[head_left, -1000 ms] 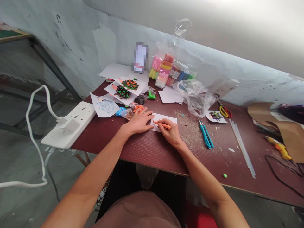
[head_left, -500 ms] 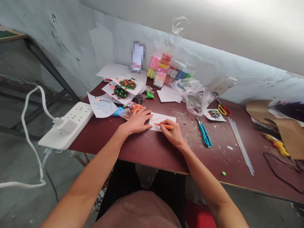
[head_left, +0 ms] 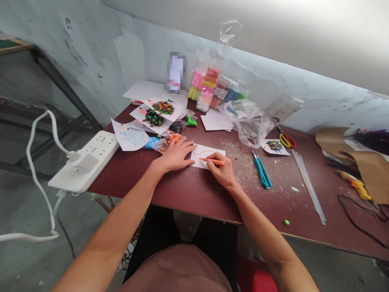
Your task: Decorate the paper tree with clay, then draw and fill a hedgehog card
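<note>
An orange marker pen (head_left: 216, 161) is gripped in my right hand (head_left: 223, 171), its tip on a small white card (head_left: 197, 150). A curved orange line runs across the upper part of that card, partly hidden by my fingers. My left hand (head_left: 176, 157) lies flat with fingers stretched out, its fingertips on the card's left edge. Just beyond the left hand are lumps of orange clay (head_left: 174, 139) and blue clay (head_left: 152, 142) in clear wrapping. To the left lies a paper with a blue drawing (head_left: 133, 136).
Cards with hedgehog-like figures (head_left: 154, 117) overlap at the back left. Packs of coloured clay (head_left: 209, 87) and a plastic bag (head_left: 247, 119) rest by the wall. A teal utility knife (head_left: 261, 170), scissors (head_left: 287, 140), glue sticks (head_left: 309, 186) and a glue gun (head_left: 355, 185) lie rightward. A power strip (head_left: 86, 162) sits left.
My right hand has shifted very slightly to the right with the marker pen. The left hand stays in place on the card's edge.
</note>
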### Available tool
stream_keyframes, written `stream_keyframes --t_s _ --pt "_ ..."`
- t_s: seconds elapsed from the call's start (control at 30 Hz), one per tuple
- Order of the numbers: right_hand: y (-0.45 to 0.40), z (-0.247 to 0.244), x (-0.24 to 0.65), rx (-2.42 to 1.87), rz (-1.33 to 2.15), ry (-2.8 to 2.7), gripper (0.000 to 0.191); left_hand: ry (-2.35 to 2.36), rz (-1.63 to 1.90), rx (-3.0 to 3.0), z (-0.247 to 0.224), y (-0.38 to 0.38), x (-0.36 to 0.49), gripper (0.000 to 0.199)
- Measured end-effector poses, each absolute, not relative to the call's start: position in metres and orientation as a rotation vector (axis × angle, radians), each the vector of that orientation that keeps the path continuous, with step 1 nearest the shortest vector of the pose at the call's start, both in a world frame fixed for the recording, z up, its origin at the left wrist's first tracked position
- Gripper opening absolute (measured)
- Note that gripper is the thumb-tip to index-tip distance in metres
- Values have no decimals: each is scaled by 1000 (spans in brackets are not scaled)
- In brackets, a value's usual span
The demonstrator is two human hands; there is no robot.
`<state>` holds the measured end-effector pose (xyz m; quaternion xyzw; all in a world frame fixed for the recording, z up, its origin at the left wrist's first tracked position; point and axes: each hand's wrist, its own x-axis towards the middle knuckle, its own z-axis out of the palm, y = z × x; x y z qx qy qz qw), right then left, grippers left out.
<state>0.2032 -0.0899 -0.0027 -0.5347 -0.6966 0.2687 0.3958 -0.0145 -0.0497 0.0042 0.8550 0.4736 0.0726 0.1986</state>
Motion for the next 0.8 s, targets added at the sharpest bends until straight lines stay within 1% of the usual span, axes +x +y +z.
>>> stream_keyframes --t_s 0.17,0.6,0.8 --pt "-87 -5 202 -1373 618 -1695 19 1316 180 2430 4 -50 -14 53" --pt "-83 -11 200 -1345 600 -1745 23 1305 212 2452 -4 -46 -15 53" --pt "-83 -11 201 -1339 604 -1761 22 1294 219 2440 -5 -46 -15 53"
